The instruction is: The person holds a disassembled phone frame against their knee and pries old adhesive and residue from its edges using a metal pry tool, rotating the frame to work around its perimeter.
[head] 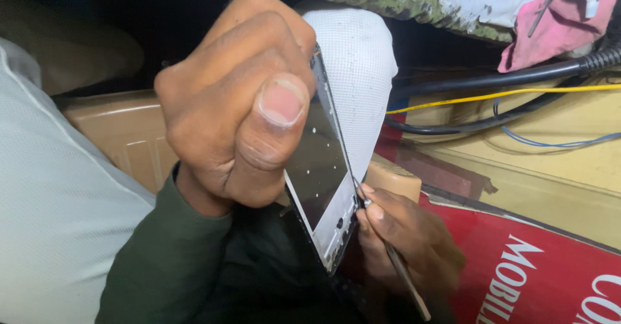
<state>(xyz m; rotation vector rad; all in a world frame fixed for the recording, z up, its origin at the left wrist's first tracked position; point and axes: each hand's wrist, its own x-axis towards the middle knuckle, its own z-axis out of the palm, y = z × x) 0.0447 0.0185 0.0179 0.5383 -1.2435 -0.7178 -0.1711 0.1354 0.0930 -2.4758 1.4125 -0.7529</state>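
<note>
Head view: left hand [236, 104] fingers clench the phone [320, 182]; right hand [407, 233] fingers pinch a thin tool [404, 275].

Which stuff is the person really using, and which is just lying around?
In use:
- left hand gripping the phone
- right hand holding a thin metal tool at its edge

Lying about:
- black cable
- yellow wire
- blue wire
- pink cloth

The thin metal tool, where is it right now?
In the head view, the thin metal tool sits low and right of centre, pinched in the right hand, its tip against the phone's edge; the left hand grips the phone.
</note>
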